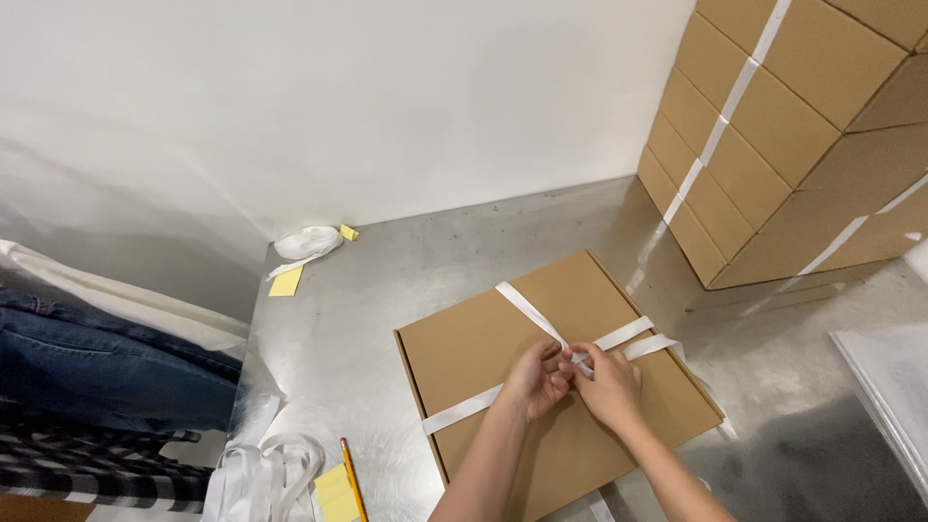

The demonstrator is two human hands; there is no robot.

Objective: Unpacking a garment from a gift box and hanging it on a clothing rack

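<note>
Steel bench (387, 290) under a white wall carries a flat cardboard box (483, 348), lying just left of centre and turned so its corners point near, far, left and right. Both hands meet at the box's middle, right where the white ribbon (527, 309) crosses. Left hand (536, 379) pinches the ribbon at the crossing; right hand (607, 389) closes its grip on it from the right, fingertips touching. One ribbon band runs long from near-left to far-right, the other from the knot toward the far corner. Neither hand is nearer. Farther right stands a stack of tied boxes (773, 126); near-left lie a pencil (352, 478), yellow notes (334, 493) and loose ribbon (261, 478).
</note>
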